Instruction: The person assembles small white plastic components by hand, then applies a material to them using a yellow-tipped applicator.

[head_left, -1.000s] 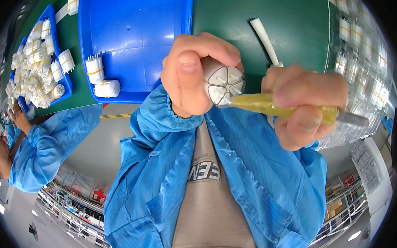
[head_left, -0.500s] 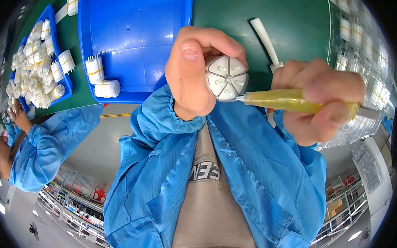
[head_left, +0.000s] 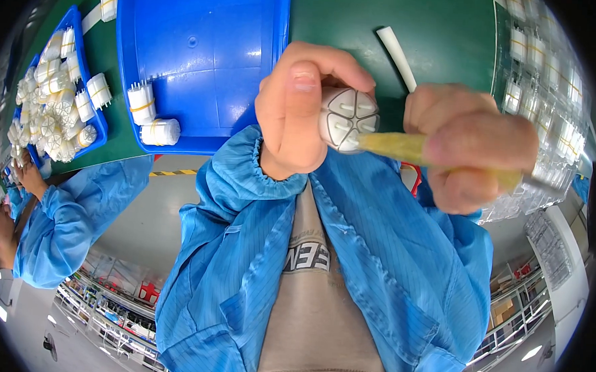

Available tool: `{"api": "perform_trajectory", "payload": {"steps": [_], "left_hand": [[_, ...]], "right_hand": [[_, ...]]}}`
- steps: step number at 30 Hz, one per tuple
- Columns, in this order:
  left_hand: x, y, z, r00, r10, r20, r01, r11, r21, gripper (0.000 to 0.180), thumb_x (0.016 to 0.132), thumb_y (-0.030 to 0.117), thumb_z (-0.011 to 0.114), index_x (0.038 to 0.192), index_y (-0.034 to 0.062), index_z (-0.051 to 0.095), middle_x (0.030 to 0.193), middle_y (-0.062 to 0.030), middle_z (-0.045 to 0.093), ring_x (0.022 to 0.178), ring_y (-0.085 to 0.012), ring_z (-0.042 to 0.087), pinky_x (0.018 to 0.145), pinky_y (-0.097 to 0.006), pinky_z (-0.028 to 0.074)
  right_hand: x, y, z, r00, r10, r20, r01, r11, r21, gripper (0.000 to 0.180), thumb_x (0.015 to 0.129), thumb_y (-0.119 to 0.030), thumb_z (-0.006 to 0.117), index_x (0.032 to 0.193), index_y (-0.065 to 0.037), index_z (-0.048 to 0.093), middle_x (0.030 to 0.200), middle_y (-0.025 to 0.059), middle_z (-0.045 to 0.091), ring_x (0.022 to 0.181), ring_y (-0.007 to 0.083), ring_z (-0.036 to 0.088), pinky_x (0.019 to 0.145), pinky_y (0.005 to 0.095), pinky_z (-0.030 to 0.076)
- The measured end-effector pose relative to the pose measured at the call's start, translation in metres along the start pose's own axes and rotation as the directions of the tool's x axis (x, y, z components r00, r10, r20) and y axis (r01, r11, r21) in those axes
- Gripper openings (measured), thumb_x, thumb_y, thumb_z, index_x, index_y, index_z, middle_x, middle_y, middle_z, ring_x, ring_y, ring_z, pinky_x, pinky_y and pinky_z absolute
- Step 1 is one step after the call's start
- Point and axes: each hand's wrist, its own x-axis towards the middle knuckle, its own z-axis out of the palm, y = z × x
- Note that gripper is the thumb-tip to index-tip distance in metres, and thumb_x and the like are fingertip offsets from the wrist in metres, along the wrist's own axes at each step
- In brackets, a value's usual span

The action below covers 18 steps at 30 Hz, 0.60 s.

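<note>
My left hand (head_left: pixel 292 111) is wrapped round a short white cylinder (head_left: pixel 343 126). Its round end faces me, divided into wedge segments with small pins standing out of them. From the right, my right hand (head_left: pixel 472 148) grips a yellow-handled slim tool (head_left: pixel 398 147), blurred by motion. The tool's front end meets the lower right edge of the cylinder's end face; its very tip cannot be made out. A thin metal-looking rod sticks out behind my right fingers. Just beyond that hand, a white tube (head_left: pixel 396 56) lies on the green table.
A blue tray (head_left: pixel 205 19) at the upper left holds two banded white bundles (head_left: pixel 141 104). Farther left, another blue tray (head_left: pixel 83 50) is heaped with similar pieces (head_left: pixel 53 106). Clear plastic packs (head_left: pixel 545 98) line the right side. Another person's hand (head_left: pixel 34 177) is at the far left.
My left hand and the cylinder have shifted slightly right, and the end face has turned a little. My right hand has moved slightly left with the tool, covering the tube's lower end.
</note>
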Motion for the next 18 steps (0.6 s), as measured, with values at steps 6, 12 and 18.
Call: {"api": "perform_trajectory", "payload": {"steps": [6,12,18], "left_hand": [[0.007,0.015,0.004,0.976,-0.216,-0.016,0.216,0.975,0.057,0.043,0.111,0.028,0.033,0.102,-0.0032,0.062,0.085,-0.0098,0.067,0.073,-0.0116,0.061,0.068,-0.026,0.050],[0.013,0.029,-0.005,0.904,-0.423,0.065,0.407,0.897,0.169,0.044,0.112,0.030,0.033,0.102,-0.0015,0.061,0.087,-0.0073,0.065,0.075,-0.0104,0.058,0.069,-0.024,0.047],[0.012,0.029,-0.002,0.894,-0.431,0.121,0.432,0.902,0.017,0.046,0.112,0.033,0.033,0.103,-0.0024,0.060,0.087,-0.0079,0.064,0.074,-0.0106,0.059,0.067,-0.025,0.047]], "right_hand": [[0.006,0.001,-0.006,0.995,0.003,0.097,-0.007,0.999,0.044,0.033,0.100,-0.031,0.062,0.101,0.001,0.054,0.079,0.0130,0.059,0.056,0.0177,0.047,0.047,0.0326,0.039],[0.015,0.005,-0.011,0.984,0.000,0.178,-0.016,0.996,0.090,0.032,0.098,-0.027,0.067,0.100,0.003,0.057,0.082,0.0135,0.063,0.061,0.0184,0.050,0.052,0.0330,0.041],[0.018,-0.001,-0.013,0.985,0.091,0.150,-0.115,0.981,0.158,0.032,0.099,-0.028,0.064,0.099,0.004,0.059,0.074,0.0114,0.061,0.058,0.0158,0.048,0.052,0.0305,0.040]]}}
